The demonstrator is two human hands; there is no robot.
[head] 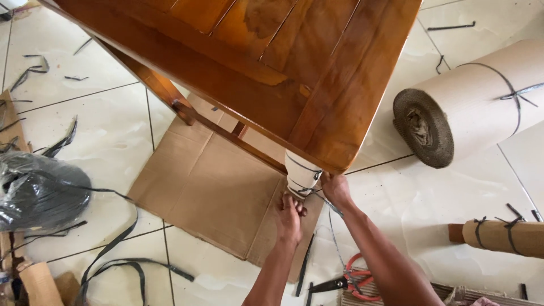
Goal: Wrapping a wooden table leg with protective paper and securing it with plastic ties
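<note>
A varnished wooden table [317, 62] stands over a flat cardboard sheet [215, 192] on the tiled floor. Its near leg [300, 173] is wrapped in pale paper with dark strapping bands around it. My left hand [289, 218] is at the bottom of the wrapped leg, its fingers closed there. My right hand [335, 188] presses against the leg's right side and pinches a thin dark strap [328, 203] that trails downward.
A large roll of brown corrugated cardboard [476, 102] lies at the right. A wrapped, strapped wooden piece [501, 235] lies below it. Red-handled scissors [354, 279] lie by my right forearm. A grey plastic bag [37, 190] and loose black straps [113, 249] are at the left.
</note>
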